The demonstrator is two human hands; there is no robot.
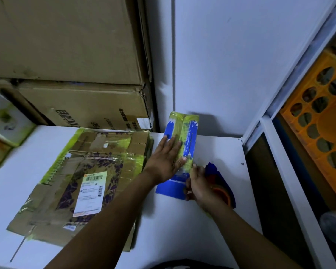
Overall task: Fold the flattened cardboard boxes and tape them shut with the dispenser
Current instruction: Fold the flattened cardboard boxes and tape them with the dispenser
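While the pile of flattened boxes (81, 177) lies untouched on the left of the white surface (211, 230), with a small taped box (6, 123) at the edge of view and big brown cartons (66, 45) stacked behind, we are busy with one blue box (171, 188) further right, near the wall corner. Our left hand (167, 160) lies flat on its top, fingers straight and spread. It presses down beside a strip of yellow-green tape (183, 130) that runs along the seam. Just right of it, at the near end of the box, our right hand (200, 187) curls round the blue tape dispenser (221, 183). Blur keeps us from telling whether the tape is cut.

We judge this to be the sealing step: the box is folded and the strip looks nearly laid. Next we need to carry the tape over the near edge, tear it against the blade and smooth it down. The left hand should stay firm so the flaps do not spring. Far right, an orange crate (318, 123) sits on a shelf.
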